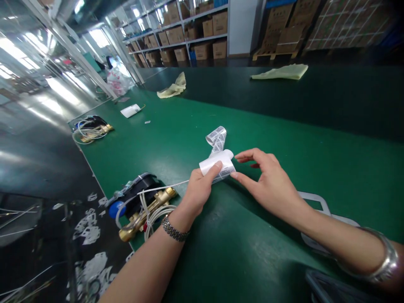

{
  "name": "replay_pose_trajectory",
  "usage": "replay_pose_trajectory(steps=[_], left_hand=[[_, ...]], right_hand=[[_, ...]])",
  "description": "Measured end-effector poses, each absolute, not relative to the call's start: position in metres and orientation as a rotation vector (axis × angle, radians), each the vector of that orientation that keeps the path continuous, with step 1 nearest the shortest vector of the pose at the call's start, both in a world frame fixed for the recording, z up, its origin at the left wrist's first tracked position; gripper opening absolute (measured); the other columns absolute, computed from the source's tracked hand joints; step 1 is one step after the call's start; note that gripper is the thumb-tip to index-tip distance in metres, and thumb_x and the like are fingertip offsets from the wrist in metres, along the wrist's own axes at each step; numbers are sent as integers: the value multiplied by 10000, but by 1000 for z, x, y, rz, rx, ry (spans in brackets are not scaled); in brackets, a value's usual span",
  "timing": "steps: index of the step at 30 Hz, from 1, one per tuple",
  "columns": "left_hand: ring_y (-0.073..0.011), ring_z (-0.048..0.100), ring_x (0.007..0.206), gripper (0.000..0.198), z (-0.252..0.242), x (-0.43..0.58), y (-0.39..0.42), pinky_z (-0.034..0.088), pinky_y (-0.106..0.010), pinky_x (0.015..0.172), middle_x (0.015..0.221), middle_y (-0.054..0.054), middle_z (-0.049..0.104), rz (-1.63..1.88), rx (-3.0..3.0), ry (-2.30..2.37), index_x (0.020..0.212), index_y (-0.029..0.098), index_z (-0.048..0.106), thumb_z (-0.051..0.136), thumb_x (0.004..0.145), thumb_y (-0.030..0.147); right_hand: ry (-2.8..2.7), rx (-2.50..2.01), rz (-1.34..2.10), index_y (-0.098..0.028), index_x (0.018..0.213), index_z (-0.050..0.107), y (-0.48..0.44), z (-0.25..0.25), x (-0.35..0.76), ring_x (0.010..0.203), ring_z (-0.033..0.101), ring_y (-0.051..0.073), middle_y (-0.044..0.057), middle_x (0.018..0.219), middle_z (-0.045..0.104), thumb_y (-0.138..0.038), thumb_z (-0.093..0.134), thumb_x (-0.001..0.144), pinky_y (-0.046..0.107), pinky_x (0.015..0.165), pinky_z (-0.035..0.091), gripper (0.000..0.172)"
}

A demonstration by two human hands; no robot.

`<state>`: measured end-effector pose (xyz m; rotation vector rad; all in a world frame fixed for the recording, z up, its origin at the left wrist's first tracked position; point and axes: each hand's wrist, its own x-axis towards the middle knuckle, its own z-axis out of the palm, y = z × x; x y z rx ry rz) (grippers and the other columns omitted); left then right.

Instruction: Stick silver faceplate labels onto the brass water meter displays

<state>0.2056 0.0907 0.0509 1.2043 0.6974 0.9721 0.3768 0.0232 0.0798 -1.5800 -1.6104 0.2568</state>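
My left hand is closed around a white strip of printed labels, which curls up and away over the green table. My right hand has thumb and forefinger at the strip's near end, the other fingers spread. Just left of my left wrist lies a brass water meter with a black top, a blue cap and a coiled white cable. A metal watch band sits on my left wrist and a silver bangle on my right.
A second meter with cable lies further up the left edge. A white box and two yellow cloths lie beyond. Backing-paper loops rest under my right forearm. Peeled scraps litter the dark surface at left. Shelves of cartons stand behind.
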Motion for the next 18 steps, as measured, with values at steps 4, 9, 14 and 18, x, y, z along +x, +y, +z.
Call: replay_pose_trajectory(steps=[4,9,14,18], left_hand=[[-307,566,1378,383,52,206,90,365,-428,1219,1317,-92,737,975,1206,669,1252,169,762,704,953,401],[-308,574,1382,353,54,206,91,361,-440,1231,1334,-81,731,988,1233,675,1230,189,775,713,948,393],[-295,603,1354,342,57,205,91,381,-423,1224,1338,-63,728,993,1381,701,1215,215,785,712,944,410],[-308,628,1322,330,57,204,90,417,-431,1193,1297,-71,749,977,1445,723,1157,196,807,718,937,426]], right_hand=[[-1719,-1449,19,-298,1139,762,24,77,381,1154,540,293,63,1169,700,-264,714,939,496,1036,424,209],[-1727,-1412,-60,-269,1025,803,26,79,380,1171,528,293,77,1171,701,-270,752,910,503,1053,440,126],[-1718,-1410,-17,-260,995,797,27,83,378,1154,545,281,70,1143,714,-267,768,900,495,1039,456,100],[-1742,-1375,-57,-232,899,769,27,83,378,1098,569,275,46,1007,758,-214,773,887,483,1011,479,22]])
